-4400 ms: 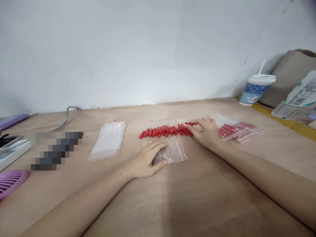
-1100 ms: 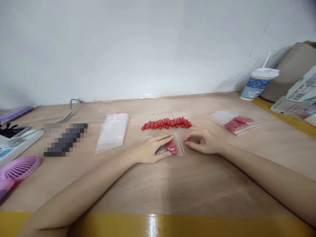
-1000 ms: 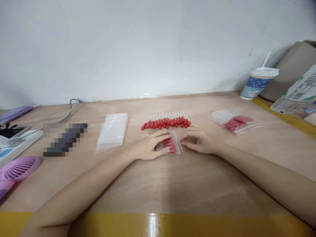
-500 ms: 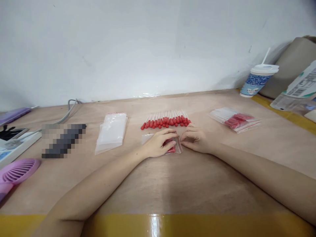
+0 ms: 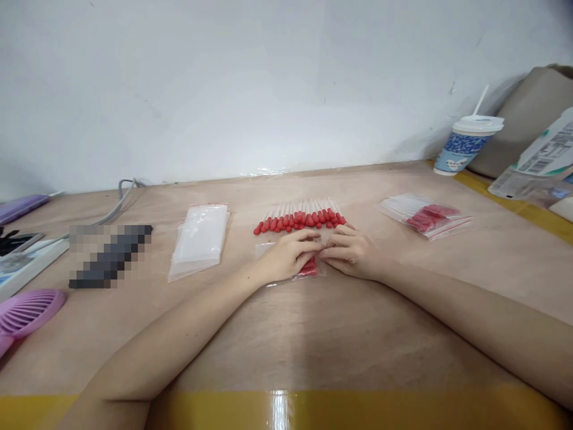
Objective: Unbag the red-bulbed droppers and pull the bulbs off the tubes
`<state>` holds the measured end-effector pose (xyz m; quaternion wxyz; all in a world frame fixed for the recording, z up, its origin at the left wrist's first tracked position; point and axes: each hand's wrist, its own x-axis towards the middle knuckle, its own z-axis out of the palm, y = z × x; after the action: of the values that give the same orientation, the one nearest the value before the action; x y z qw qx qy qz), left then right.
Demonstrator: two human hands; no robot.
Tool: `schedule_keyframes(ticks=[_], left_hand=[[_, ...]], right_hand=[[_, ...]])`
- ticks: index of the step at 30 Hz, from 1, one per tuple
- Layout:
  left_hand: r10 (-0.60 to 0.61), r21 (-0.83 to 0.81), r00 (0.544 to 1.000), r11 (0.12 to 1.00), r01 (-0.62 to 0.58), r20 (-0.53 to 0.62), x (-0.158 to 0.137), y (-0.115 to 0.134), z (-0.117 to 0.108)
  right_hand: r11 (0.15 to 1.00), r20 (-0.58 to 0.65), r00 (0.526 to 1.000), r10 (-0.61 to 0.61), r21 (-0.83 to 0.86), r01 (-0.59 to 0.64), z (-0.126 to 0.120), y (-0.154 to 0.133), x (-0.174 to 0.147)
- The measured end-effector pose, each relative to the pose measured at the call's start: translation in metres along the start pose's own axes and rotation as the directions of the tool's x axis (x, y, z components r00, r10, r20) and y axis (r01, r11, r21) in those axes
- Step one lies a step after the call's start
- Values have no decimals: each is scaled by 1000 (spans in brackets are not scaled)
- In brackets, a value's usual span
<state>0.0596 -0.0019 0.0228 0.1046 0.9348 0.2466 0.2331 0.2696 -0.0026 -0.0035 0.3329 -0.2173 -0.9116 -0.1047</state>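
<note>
A clear zip bag with red-headed sticks inside lies flat on the table in front of me. My left hand rests over it, thumb and fingers closed on its right part and covering most of the contents. At the bag's right end, my right hand pinches the zip edge between bent fingers, close to the left fingertips. Just behind both hands, a row of loose white sticks with red heads lies side by side, heads toward me.
Flat, unfilled zip bags are stacked at left. Filled zip bags lie at right. Farther out are a pink fan, a pixelated dark object, a grey cable, a paper cup with straw and a plastic package.
My right hand has shifted slightly left, and its fingers have closed on the bag's zip edge. My left thumb has drawn in toward its fingers. The view has moved a little.
</note>
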Motion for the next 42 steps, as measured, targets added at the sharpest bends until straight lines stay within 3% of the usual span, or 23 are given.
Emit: schedule_keyframes(ticks=[6,11,15,23,28,31,35,38,42], left_hand=[[117,192,992,973,-125,55,3,-4,-5],[183,456,976,864,-217,117,3,-4,-2],[231,499,952,812,-302,201,2,-4,-3],[198,494,956,823,-282,216,4,4,-19],[155,533,979,822,-201,129,2,0,-39],[111,473,991,871,-131,71,-1,1,-40],[-101,247,995,964,98,1,-10,13,-28],[-185,85,981,980,179,59,-21,22,-21],[-214,-43,974,975,217,73,-31,20,-14]], right_hand=[[994,31,999,-21,-111,25,-4,-4,3],[990,88,995,-53,-127,64,-6,-6,8],[986,126,989,-73,-139,90,-8,-7,10],[986,188,976,-113,-99,133,-12,-6,11],[1000,241,970,15,21,-20,-15,-5,7],[953,268,951,154,216,-215,-19,-2,4],[775,309,894,324,455,-438,-18,3,3],[707,309,871,381,510,-490,-11,2,6],[752,288,882,372,464,-468,-3,-3,12]])
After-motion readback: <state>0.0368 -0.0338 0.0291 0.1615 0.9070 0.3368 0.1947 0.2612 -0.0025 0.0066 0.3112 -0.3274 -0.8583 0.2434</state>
